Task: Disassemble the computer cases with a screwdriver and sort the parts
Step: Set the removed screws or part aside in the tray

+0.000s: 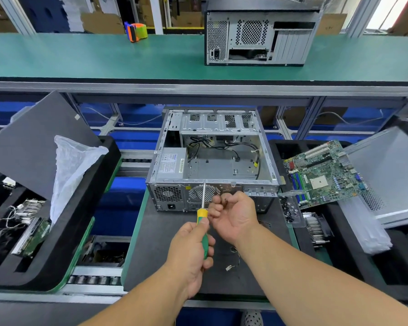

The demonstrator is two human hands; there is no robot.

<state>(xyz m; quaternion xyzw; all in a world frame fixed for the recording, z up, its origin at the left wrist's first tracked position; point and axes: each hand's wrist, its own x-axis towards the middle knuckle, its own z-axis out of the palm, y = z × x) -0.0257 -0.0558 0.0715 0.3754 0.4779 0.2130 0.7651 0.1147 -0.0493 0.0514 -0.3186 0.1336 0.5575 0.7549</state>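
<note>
Far left, a black tray [64, 231] holds pulled drives. At centre, our left hand [189, 250] has its grip clamped on the screwdriver [203, 222], shaft pointing up at the rear panel of the open computer case [212, 158] on the table [151, 243]. Our right hand [233, 215] has fingers curled, seemingly pinching a small screw; unclear. Advice: drop the screw in the clear screw box [291, 210] at right, beside the motherboard [325, 175], before reseating the tip squarely.
</note>
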